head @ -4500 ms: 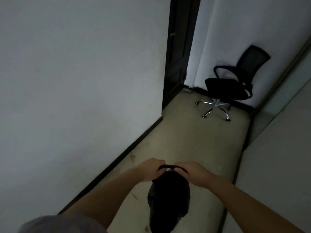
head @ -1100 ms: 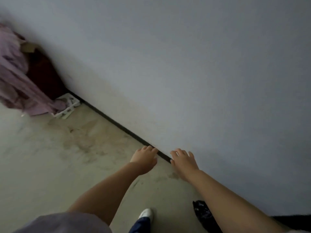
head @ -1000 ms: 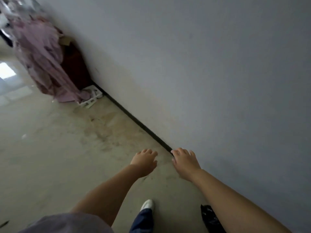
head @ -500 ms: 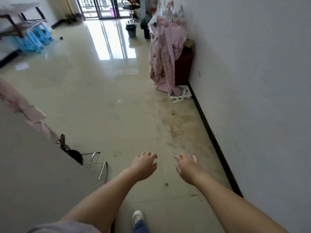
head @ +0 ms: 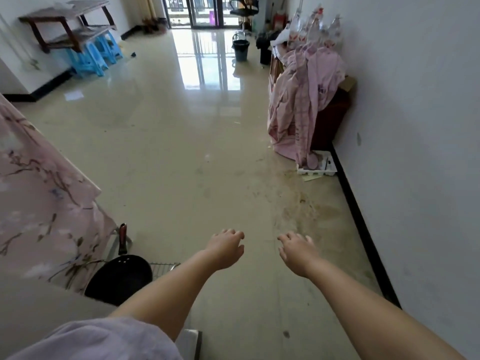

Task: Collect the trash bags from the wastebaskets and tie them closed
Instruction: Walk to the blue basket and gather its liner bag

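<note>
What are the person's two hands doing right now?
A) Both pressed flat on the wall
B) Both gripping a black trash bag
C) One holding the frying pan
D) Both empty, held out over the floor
D: the left hand and right hand reach forward with loose fingers and hold nothing.

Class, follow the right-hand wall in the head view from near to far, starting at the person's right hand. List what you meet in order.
right hand → white tray on the floor → pink cloth draped over furniture → clear bottles → black office chair by the glass doors.
</note>
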The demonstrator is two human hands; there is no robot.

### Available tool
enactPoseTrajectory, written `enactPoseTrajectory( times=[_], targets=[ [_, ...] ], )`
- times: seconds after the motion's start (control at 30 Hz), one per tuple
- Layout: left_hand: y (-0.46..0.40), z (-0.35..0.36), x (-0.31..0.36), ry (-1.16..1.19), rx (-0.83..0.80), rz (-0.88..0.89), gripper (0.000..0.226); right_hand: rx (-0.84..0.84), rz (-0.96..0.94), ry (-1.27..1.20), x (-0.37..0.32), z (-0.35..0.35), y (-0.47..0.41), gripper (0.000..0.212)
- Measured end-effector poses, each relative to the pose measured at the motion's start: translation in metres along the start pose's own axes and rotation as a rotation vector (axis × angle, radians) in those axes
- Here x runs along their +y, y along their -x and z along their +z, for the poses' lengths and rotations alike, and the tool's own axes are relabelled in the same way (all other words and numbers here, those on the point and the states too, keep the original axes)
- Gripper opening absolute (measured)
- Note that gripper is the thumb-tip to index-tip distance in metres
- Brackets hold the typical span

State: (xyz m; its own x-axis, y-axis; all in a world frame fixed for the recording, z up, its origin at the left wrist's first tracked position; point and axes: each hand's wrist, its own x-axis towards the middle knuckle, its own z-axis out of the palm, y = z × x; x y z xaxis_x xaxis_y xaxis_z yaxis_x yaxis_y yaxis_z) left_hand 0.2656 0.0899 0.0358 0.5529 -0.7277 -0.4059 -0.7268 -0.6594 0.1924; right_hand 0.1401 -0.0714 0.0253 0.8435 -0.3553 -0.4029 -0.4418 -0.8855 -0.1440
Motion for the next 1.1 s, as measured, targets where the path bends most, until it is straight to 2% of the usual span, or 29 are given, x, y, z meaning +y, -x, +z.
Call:
enactPoseTrajectory(
  times=[0.23,0.5,0.67,0.87,1.1],
  targets=[
    [-0.116,-0.055,-0.024,0.041,0.029,-0.015,0.041,0.02,-0.019,0.018,0.023,-0.056,-0.123,0.039],
    [-0.255,-0.135,-0.06,0.132,0.099,-0.166,0.039,-0.006,-0.104,0.065,0.064,-0.143,-0.291,0.038],
    [-0.332,-0.176,-0.09,0.174,0.099,-0.219,0.039,-0.056,-0.145,0.089,0.062,-0.192,-0.392,0.038],
    [-0.436,-0.222,-0.165,0.192,0.103,-0.269,0.039,-0.118,-0.178,0.145,0.038,-0.233,-0.527,0.039],
    [-0.57,-0.315,-0.271,0.111,0.067,-0.205,0.039,-0.107,-0.13,0.113,0.002,-0.31,-0.694,0.039]
  ],
)
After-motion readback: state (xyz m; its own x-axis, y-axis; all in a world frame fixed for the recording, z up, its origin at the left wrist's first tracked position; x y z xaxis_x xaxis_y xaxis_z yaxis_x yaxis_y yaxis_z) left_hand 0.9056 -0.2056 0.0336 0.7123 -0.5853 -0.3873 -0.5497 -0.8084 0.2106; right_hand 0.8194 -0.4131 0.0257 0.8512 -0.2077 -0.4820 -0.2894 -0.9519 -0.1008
